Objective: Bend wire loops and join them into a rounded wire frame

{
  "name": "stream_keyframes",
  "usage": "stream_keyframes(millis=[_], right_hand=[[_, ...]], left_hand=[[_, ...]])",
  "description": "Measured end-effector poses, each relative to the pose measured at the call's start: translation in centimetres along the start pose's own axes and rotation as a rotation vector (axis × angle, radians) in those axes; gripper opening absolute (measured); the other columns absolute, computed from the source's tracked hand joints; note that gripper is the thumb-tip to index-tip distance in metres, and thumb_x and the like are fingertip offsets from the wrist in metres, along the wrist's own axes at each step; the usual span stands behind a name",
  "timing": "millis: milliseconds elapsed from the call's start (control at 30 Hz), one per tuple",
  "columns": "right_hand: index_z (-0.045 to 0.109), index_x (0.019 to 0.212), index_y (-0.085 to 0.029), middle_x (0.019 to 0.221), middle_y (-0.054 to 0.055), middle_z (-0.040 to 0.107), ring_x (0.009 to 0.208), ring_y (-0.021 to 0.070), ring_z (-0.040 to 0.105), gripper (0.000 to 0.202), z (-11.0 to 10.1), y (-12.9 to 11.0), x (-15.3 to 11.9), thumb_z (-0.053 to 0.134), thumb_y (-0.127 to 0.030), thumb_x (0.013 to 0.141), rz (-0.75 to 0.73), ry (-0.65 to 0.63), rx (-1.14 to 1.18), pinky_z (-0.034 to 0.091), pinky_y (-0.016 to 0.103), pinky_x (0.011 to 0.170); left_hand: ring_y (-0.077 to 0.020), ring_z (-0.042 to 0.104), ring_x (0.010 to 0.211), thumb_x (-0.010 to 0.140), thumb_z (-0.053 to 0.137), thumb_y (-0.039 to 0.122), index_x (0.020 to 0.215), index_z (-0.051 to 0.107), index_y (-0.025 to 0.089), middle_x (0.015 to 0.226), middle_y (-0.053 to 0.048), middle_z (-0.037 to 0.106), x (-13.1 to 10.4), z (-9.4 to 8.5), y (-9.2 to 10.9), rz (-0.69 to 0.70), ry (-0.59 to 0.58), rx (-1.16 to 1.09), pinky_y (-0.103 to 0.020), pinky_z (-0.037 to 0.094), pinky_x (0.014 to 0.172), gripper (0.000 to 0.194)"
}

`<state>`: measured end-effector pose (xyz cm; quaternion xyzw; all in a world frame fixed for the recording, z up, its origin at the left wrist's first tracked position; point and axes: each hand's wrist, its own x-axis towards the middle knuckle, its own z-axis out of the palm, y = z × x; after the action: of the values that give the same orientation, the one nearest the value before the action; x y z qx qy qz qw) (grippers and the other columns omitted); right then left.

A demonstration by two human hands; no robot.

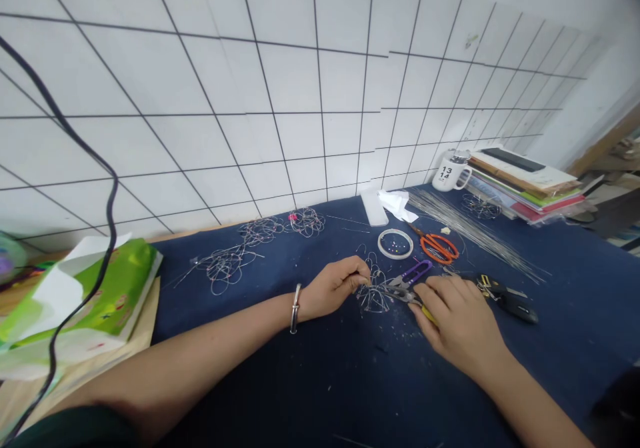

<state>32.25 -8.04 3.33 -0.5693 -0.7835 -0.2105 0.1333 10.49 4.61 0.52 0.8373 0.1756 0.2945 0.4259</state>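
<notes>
My left hand (336,288), with a silver bangle at the wrist, pinches a looped wire piece (374,299) over the blue cloth. The loops fan out below and above the fingertips. In my right hand (457,315) is a pair of pliers (427,313) with yellow handles, mostly covered by the palm. Their metal jaws reach the right side of the wire piece; whether they grip a strand I cannot tell. Just behind the jaws lie small purple thread snips (416,272). Beyond them are orange-handled scissors (439,248) and a round white dish (395,243) with small coloured beads.
Several looped wire pieces (227,265) lie at the back left. Straight wires (465,225) spread at the back right, near a white mug (450,170) and stacked books (525,181). A black key fob (519,307) sits right; a green tissue pack (120,295) stands left, behind a hanging cable (107,221).
</notes>
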Motion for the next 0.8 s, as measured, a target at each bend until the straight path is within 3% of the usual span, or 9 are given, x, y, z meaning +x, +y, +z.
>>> stream_keyframes(millis=[800], right_hand=[[0.060,0.096,-0.017,0.085,0.007,0.056,0.077,0.0178,0.046,0.021,1.7,0.2,-0.5,0.049,-0.028,0.081,-0.055,0.016,0.006,0.035,0.032,0.069]], left_hand=[[-0.0065,0.041,0.059,0.088,0.039,0.024,0.084,0.050,0.013,0.075,-0.002,0.049,0.1,0.0,0.0,0.013,-0.073,-0.050,-0.021,0.040,0.058,0.016]])
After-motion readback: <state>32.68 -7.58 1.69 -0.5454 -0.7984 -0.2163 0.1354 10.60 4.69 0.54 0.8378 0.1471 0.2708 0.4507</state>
